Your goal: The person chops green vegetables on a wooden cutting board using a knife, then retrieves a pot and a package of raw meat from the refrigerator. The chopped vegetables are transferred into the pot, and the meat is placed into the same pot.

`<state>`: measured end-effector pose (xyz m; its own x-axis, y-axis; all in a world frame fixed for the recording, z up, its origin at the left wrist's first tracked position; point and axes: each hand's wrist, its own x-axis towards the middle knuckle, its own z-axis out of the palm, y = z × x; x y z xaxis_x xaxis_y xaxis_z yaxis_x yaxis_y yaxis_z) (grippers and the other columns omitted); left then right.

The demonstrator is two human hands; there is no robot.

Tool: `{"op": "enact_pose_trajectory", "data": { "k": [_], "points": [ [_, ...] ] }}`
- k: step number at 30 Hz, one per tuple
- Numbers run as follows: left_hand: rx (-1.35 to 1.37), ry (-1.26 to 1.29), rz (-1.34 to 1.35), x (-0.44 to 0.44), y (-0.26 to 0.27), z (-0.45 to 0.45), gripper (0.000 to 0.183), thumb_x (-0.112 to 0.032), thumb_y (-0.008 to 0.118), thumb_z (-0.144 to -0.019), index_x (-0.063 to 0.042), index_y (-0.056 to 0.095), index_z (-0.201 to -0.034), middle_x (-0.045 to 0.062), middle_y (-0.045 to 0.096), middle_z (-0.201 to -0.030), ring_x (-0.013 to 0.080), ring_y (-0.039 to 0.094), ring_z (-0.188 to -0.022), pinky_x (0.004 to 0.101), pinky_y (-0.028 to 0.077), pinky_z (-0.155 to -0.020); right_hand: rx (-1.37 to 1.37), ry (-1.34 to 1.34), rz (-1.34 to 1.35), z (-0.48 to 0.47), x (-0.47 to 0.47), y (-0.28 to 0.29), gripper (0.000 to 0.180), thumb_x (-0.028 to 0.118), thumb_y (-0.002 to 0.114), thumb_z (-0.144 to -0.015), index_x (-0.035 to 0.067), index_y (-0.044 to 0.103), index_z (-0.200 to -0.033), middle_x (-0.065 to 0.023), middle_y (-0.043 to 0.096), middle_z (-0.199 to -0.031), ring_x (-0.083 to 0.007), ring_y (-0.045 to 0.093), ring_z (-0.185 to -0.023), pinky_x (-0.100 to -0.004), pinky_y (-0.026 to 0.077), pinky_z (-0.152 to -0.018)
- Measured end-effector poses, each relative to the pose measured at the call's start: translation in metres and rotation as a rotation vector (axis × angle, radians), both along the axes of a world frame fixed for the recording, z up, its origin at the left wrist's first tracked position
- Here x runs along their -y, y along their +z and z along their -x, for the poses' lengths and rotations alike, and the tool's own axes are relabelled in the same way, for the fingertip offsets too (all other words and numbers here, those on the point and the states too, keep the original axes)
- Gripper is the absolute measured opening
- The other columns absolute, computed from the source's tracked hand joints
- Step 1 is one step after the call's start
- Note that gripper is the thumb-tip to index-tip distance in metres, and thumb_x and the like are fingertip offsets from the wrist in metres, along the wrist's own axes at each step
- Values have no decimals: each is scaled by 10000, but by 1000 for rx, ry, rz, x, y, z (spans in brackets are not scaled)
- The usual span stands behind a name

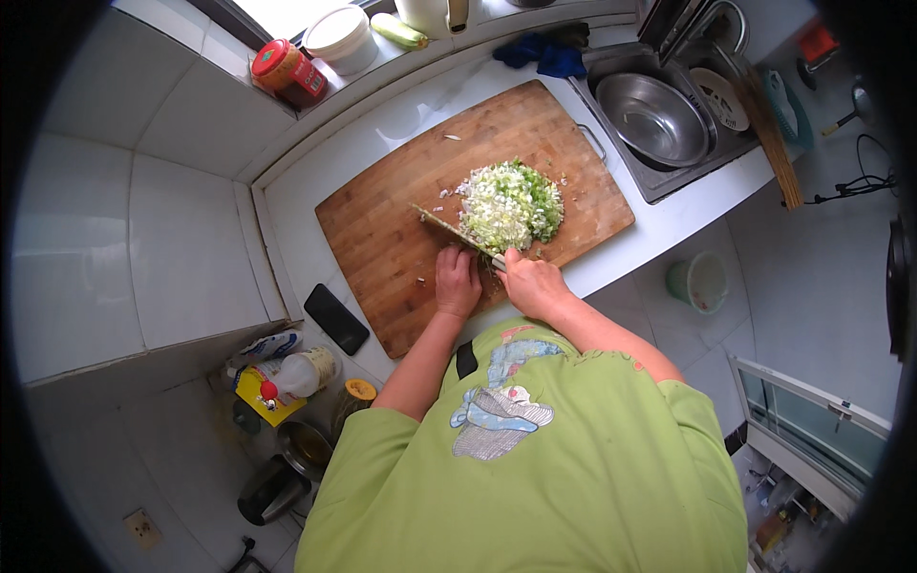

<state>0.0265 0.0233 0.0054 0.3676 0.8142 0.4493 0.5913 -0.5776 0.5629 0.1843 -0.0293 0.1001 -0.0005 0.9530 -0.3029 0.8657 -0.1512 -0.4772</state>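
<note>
A heap of finely chopped white and green vegetable, perhaps scallion, lies on the wooden cutting board. My right hand grips the handle of a kitchen knife, at the heap's near edge. Its blade points up and to the left, with bits stuck along it. My left hand rests on the board beside the blade's near side, fingertips close to the metal; what lies under them is partly hidden. Small scraps are scattered around the heap.
A black phone lies left of the board. To the right, a steel basin sits in the sink. A red-lidded jar, a white tub and a green squash stand along the windowsill.
</note>
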Motion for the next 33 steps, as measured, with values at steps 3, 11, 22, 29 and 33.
{"op": "enact_pose_trajectory", "data": {
  "k": [3, 11, 22, 29, 33],
  "points": [
    [16, -14, -24, -4, 3, -2, 175, -17, 620, -797, -30, 575, -965, 160, 553, -1038, 354, 529, -983, 421, 457, -841, -31, -71, -4, -4, -1, -2, 310, 287, 512, -940, -9, 430, -980, -258, 641, -755, -452, 628, -739, -535, 488, -643],
    [-21, 16, 43, -2, -10, -1, 162, -32, 603, -823, -20, 587, -984, 171, 555, -1075, 366, 518, -1028, 439, 435, -896, -41, 4, 68, -17, 28, 37, 286, 285, 499, -945, 8, 433, -968, -256, 643, -752, -453, 630, -729, -541, 493, -634],
    [-89, -14, 36, -3, -1, -1, 212, 0, 562, -766, -50, 600, -968, 169, 559, -1026, 372, 506, -1029, 444, 428, -916, -10, 48, 18, -5, 8, 10, 288, 251, 520, -920, -16, 422, -963, -261, 627, -700, -458, 625, -695, -535, 493, -616],
    [-4, 44, 34, -1, -5, 0, 134, -24, 600, -809, -39, 575, -939, 168, 527, -1049, 371, 507, -979, 439, 452, -838, -43, 26, -37, -8, 2, -7, 304, 255, 537, -924, -16, 424, -1000, -257, 632, -709, -449, 626, -690, -535, 489, -615],
    [-52, 54, 84, 1, -4, -2, 140, -17, 603, -805, -34, 588, -942, 173, 543, -1042, 377, 502, -970, 434, 449, -841, -33, 57, 88, -22, 24, 40, 291, 257, 531, -929, -2, 421, -1002, -256, 633, -720, -460, 620, -694, -534, 487, -625]
  ]
}}
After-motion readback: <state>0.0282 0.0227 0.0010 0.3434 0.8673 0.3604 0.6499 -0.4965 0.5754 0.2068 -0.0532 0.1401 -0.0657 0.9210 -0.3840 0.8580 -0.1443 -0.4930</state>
